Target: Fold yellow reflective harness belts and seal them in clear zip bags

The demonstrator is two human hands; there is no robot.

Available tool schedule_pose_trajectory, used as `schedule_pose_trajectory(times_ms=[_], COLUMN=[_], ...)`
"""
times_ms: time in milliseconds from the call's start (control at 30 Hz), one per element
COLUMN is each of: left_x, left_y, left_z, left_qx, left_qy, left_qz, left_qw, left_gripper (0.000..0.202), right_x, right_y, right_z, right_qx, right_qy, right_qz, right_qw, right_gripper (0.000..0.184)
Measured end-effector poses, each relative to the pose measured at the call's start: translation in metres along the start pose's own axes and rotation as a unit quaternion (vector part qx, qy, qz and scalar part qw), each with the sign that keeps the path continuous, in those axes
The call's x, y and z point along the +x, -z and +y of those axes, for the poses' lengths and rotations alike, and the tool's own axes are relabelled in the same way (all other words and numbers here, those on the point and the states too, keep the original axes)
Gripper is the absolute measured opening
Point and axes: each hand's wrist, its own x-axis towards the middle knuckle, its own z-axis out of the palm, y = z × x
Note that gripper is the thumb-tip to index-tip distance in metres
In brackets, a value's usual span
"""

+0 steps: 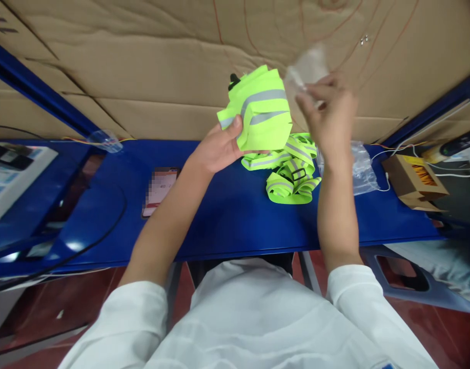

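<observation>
My left hand (219,146) is closed on a folded neon-yellow reflective vest (260,110) with grey stripes, lifted above the blue table (227,210). Raised just to the right of that vest, my right hand (329,115) pinches a clear plastic bag (306,69), which is blurred by motion. Below both hands, a pile of more neon-yellow reflective straps (292,171) lies on the table.
Clear plastic bags (360,166) lie right of the pile. A phone (160,189) rests at centre left, a small open cardboard box (413,179) at the right, a device (12,174) at far left. A black cable (104,230) crosses the left side. Cardboard (142,66) backs the table.
</observation>
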Motion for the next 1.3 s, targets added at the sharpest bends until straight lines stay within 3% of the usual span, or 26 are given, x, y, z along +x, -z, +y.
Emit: schedule_pose_trajectory(times_ms=[100,233,367,467,567,633,733,900,1000,1100,1200,1300], left_x=[-0.003,-0.006,-0.005,-0.002,0.001,0.004,0.007,0.009,0.007,0.005,0.005,0.007], left_y=[-0.005,-0.013,-0.012,-0.008,-0.006,-0.008,-0.012,-0.013,-0.009,-0.008,-0.011,-0.018], left_z=[0.006,0.011,0.01,0.009,0.005,0.002,-0.002,0.004,0.014,0.02,0.019,0.018], left_qx=[0.005,0.006,0.015,0.048,0.068,0.061,0.034,-0.016,-0.015,-0.023,-0.045,-0.079], left_qy=[-0.002,-0.008,-0.008,0.014,0.018,-0.003,-0.035,-0.053,-0.051,-0.042,-0.04,-0.038], left_qz=[-0.001,0.011,0.007,0.005,0.038,0.066,0.102,0.159,0.174,0.167,0.174,0.194], left_qw=[1.0,1.0,1.0,0.999,0.997,0.996,0.994,0.986,0.983,0.985,0.983,0.977], left_gripper=[0.048,0.044,0.049,0.054,0.056,0.056,0.049,0.022,0.019,0.016,0.015,0.014], right_x=[-0.009,-0.013,-0.01,-0.008,-0.009,-0.011,-0.012,-0.011,-0.009,-0.008,-0.009,-0.013], right_y=[-0.012,-0.009,-0.003,-0.007,-0.013,-0.017,-0.021,-0.031,-0.041,-0.051,-0.057,-0.059], right_z=[-0.037,-0.05,-0.048,-0.044,-0.042,-0.043,-0.045,-0.039,-0.032,-0.027,-0.027,-0.028], right_qx=[0.022,0.08,0.081,0.068,0.02,0.021,0.068,0.214,0.289,0.344,0.337,0.291], right_qy=[0.054,0.044,0.028,0.068,0.117,0.119,0.109,0.058,0.03,-0.011,-0.017,0.017], right_qz=[-0.017,-0.037,-0.042,-0.001,0.045,0.039,-0.003,0.028,-0.023,-0.035,-0.024,0.026], right_qw=[0.998,0.995,0.995,0.995,0.992,0.992,0.992,0.975,0.957,0.938,0.941,0.956], right_gripper=[0.032,0.035,0.034,0.031,0.029,0.03,0.033,0.019,0.027,0.034,0.031,0.026])
